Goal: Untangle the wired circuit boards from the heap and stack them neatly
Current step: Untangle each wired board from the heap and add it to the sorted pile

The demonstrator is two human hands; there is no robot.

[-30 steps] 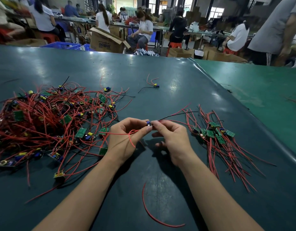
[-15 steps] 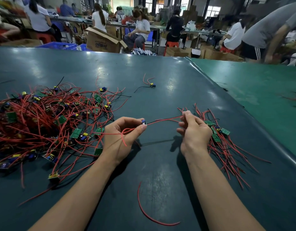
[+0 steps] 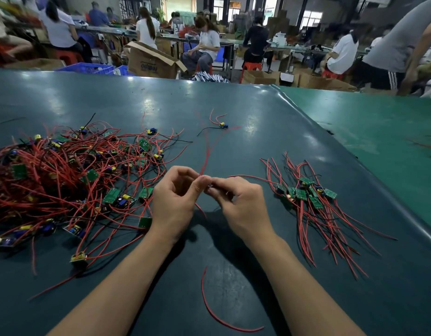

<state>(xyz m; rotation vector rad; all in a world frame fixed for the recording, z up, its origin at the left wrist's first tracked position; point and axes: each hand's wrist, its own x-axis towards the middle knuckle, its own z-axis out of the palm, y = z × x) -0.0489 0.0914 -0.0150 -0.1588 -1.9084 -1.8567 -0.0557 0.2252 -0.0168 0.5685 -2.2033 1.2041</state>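
Glossy table, plastic-coated wires, matt boards

The dark teal table looks smooth and glossy, mirroring the ceiling lights; the red wires of the tangled heap at left have shiny plastic insulation, the small flat green circuit boards stacked at right look matt, and the far brown box is dull cardboard.

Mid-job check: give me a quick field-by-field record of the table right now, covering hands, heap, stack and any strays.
left hand: pinches red wires at table centre
right hand: pinches the same wires, fingertips meeting the left's
held wires: blurred, rising away from the hands
heap: tangled boards and red wires, left side
stack: sorted boards in a row, wires trailing toward the person, right side
stray board: alone, far centre
loose red wire: near edge, between the forearms
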